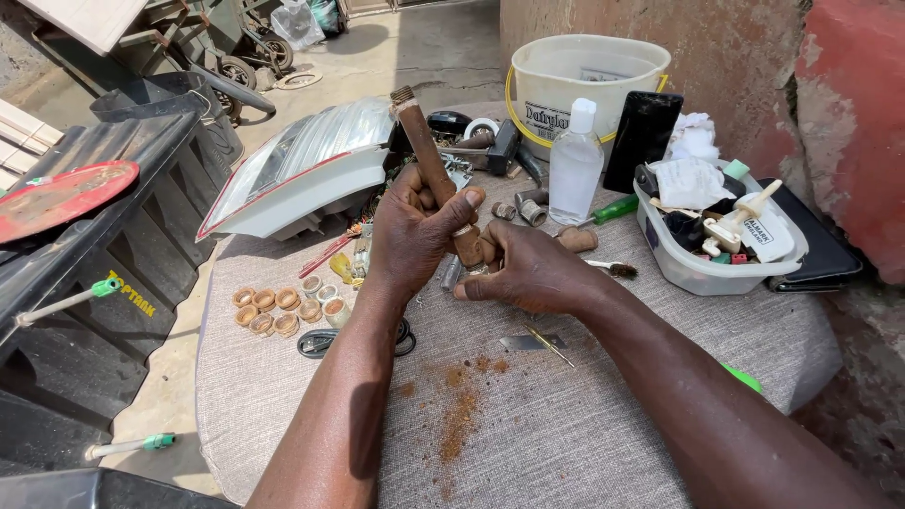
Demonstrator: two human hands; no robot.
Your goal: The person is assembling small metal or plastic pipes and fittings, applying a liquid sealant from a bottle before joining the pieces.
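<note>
I see two bare forearms, no sleeves reaching the wrists or elbows in view. My left hand (415,231) and right hand (533,273) wear no gloves, no watch, no bracelets. The fingers (468,200) are bare, with short nails. A reddish-brown dust smudges the fingertips.

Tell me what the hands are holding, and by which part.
Left hand grips a rusty threaded rod around its lower half; right hand holds the rod's bottom end.

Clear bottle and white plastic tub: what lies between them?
Head view: a black phone leans upright between the clear bottle and the white tub.
</note>
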